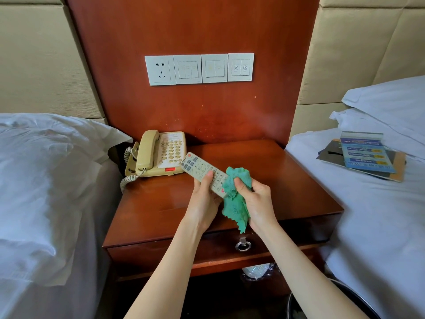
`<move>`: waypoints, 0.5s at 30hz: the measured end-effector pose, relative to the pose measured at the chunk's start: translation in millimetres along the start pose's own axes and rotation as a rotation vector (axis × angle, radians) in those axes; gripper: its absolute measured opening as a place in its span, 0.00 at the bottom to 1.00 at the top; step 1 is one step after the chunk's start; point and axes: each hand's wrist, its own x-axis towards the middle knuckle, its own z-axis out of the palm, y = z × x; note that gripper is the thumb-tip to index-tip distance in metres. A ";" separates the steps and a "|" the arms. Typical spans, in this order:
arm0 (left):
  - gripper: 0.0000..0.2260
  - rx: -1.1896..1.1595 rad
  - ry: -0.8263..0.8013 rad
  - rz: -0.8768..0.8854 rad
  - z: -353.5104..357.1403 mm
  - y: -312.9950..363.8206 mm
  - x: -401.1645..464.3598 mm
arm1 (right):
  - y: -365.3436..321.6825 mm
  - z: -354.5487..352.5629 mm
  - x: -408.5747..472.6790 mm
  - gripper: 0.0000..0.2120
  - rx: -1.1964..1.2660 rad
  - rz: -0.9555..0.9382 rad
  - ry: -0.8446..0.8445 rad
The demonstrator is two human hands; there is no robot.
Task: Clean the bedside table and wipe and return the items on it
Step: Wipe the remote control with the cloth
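Right hand point(257, 199) grips crumpled terry cloth point(236, 194); left hand point(203, 199) clasps slim remote point(203, 169).

The green cloth point(236, 194) bunched in the right grip point(255, 199) covers the near end of the remote point(202, 171), and the left grip's point(202, 199) fingers are hidden beneath it. Below both grips, a plastic-wrapped thing point(257, 271) under the counter point(287, 180) is too dim to name. The bin point(358, 300) is cut off by the bottom edge. Print on the leaflets point(365, 153), right of the grips, is unreadable
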 end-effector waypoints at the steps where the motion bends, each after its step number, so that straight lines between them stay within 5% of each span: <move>1: 0.18 -0.010 0.008 0.007 0.7 -0.3 0.4 | 1.4 0.8 -1.7 0.10 -0.034 -0.009 -0.001; 10: 0.17 0.046 -0.016 0.018 5.2 -1.2 -1.8 | -11.7 6.9 18.4 0.11 -0.676 -0.286 0.072; 15: 0.15 0.041 -0.023 -0.008 8.5 -1.3 -1.7 | -31.0 3.4 41.9 0.05 -0.566 -0.211 0.174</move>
